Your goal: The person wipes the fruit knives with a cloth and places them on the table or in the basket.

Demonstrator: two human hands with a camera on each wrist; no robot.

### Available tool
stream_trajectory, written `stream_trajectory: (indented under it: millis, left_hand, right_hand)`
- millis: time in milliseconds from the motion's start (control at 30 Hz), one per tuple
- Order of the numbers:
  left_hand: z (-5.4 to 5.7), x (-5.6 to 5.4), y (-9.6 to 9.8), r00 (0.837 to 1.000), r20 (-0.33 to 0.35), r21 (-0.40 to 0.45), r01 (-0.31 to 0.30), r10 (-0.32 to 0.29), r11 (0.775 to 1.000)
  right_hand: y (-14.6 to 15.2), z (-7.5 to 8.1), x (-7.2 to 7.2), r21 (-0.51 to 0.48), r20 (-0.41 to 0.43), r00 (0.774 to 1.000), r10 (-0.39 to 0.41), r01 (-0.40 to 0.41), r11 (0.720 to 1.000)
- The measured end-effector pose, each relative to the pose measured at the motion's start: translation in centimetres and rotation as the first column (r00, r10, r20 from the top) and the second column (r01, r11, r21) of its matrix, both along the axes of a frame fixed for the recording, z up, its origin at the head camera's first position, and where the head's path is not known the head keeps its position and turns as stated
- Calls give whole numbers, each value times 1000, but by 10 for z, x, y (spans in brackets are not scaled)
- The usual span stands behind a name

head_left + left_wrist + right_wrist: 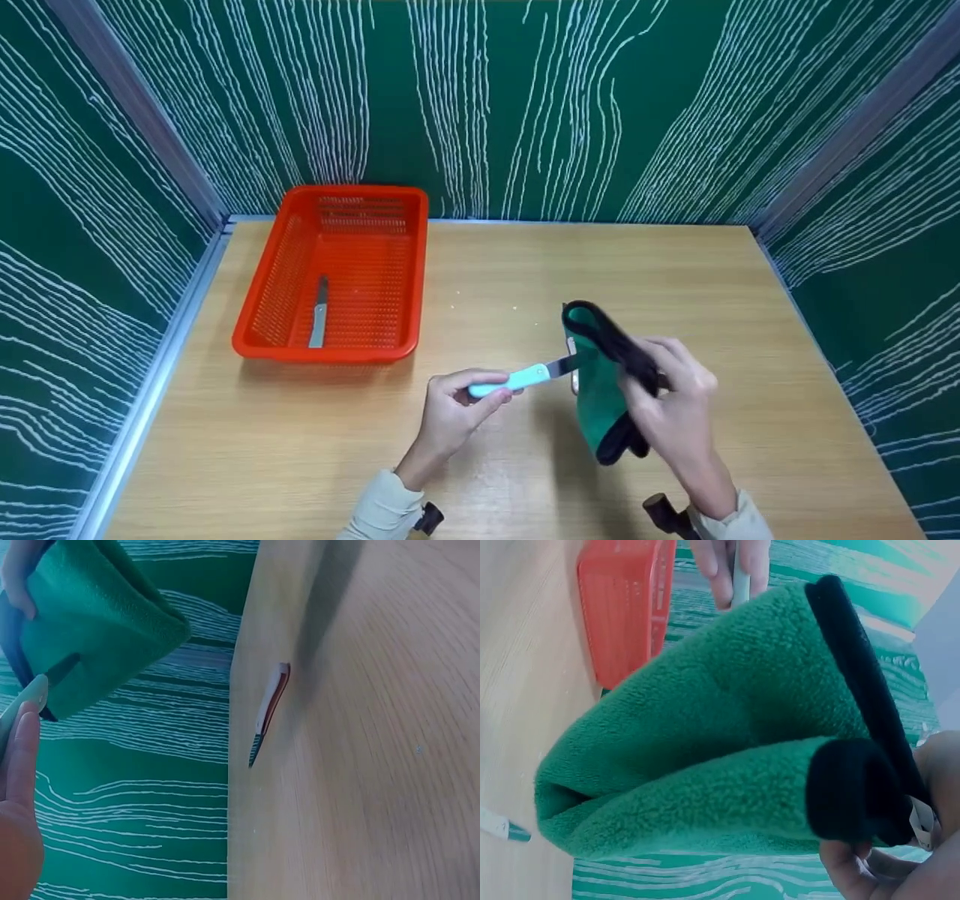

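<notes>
Two-handed: pinching turquoise knife (528, 376) in left hand (455, 409) over near middle of table (480, 277), gripping green cloth (600, 397) in right hand (679, 397) to its right. Could nick cloth or right hand by twisting blade (564, 365); could snag pale-handled knife (269, 703) on table by letting cloth sag.

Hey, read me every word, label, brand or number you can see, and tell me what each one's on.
No text can be read in any view.
White tag on the green cloth: any print is too small or blurred to read.
Held knife and red basket: no readable marking.
</notes>
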State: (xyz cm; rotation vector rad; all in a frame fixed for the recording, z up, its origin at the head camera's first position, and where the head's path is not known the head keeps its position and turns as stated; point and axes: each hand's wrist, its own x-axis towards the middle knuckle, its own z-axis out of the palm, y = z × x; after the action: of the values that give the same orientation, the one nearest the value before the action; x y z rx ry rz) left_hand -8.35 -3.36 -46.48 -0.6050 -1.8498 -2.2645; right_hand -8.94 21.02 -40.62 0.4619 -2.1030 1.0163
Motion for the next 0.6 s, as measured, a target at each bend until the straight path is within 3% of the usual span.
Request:
stream_trajectory:
  millis: [133, 267, 433, 600]
  left_hand:
    - [2, 0, 2, 1000, -3, -3, 0, 0, 1000]
    - [5, 1, 4, 1000, -13, 0, -5, 5, 1000]
    - [5, 2, 4, 998, -54, -12, -25, 25, 1000]
    - [5, 4, 3, 995, -90, -14, -32, 31, 999]
  right_hand:
    - [-13, -10, 2, 74, 31, 996, 79, -81, 994]
    - [-28, -17, 6, 207, 39, 990, 138, -143, 968]
    - [-34, -22, 9, 401, 5, 991, 131, -122, 908]
    - [-31, -23, 9, 475, 4, 993, 117, -104, 874]
